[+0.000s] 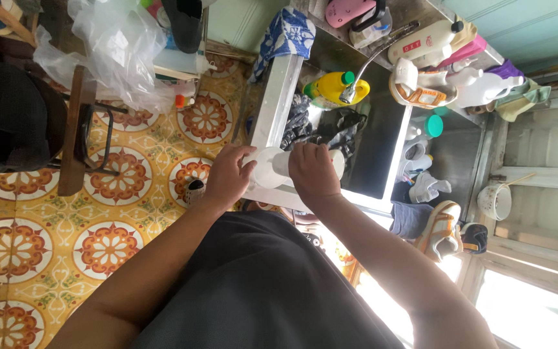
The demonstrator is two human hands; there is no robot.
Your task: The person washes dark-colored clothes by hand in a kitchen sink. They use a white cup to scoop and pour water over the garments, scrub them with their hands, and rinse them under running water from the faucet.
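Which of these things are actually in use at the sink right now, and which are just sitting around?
In hand:
left hand and right hand, both gripping a white plastic bottle
sink below it, with dark cloths inside

Lying about:
yellow bottle
tap
blue patterned towel
clear plastic bag
white bowl

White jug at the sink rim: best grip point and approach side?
Take the white jug around its barrel with both hands, as shown: left hand on the wider end, right hand near the other. It lies sideways over the sink edge, so come from the person's side; the dark clothes crowd the far side.
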